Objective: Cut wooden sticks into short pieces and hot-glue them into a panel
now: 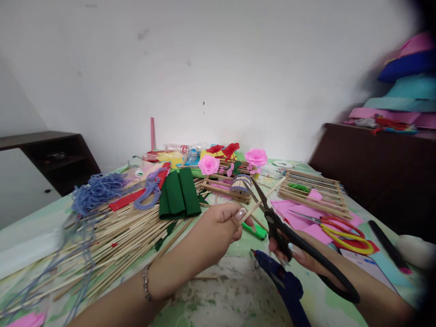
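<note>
My left hand (221, 225) pinches a thin wooden stick (255, 209) that slants up to the right. In my right hand (299, 254) is a pair of black-handled scissors (272, 220), with the blades parted around the stick. Below the scissors a blue glue gun (281, 281) lies on the table. Just behind my left fingers rests a bright green object (256, 230), partly hidden. Beyond the blades stands a small round piece made of short sticks (241, 184) with purple trim.
Many loose sticks (129, 236) and purple yarn (98, 193) cover the left. Folded green paper (180, 194) lies on the sticks. Pink paper flowers (256, 157) stand at the back. On the right are a stick frame (313, 193) and red-and-yellow scissors (347, 236).
</note>
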Tool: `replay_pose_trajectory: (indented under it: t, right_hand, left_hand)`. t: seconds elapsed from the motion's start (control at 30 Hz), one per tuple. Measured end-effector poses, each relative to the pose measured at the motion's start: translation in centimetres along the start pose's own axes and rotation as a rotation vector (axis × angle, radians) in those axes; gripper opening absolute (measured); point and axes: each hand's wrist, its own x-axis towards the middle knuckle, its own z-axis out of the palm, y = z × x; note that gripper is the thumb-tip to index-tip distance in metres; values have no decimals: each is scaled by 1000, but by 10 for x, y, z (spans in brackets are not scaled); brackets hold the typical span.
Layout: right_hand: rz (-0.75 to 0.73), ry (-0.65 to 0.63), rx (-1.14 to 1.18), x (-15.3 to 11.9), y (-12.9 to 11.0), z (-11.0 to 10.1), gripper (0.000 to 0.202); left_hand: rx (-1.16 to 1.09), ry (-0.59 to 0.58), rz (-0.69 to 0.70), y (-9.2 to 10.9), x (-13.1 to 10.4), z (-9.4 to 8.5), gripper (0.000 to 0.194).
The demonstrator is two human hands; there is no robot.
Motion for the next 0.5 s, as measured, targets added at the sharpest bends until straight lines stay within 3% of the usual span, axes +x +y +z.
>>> replay_pose_trajectory:
  t: [0.5]
  right_hand:
    - [-56,10,48,4,6,2,60]
  left_hand:
    - [3,12,-11,6,-3,-1,33]
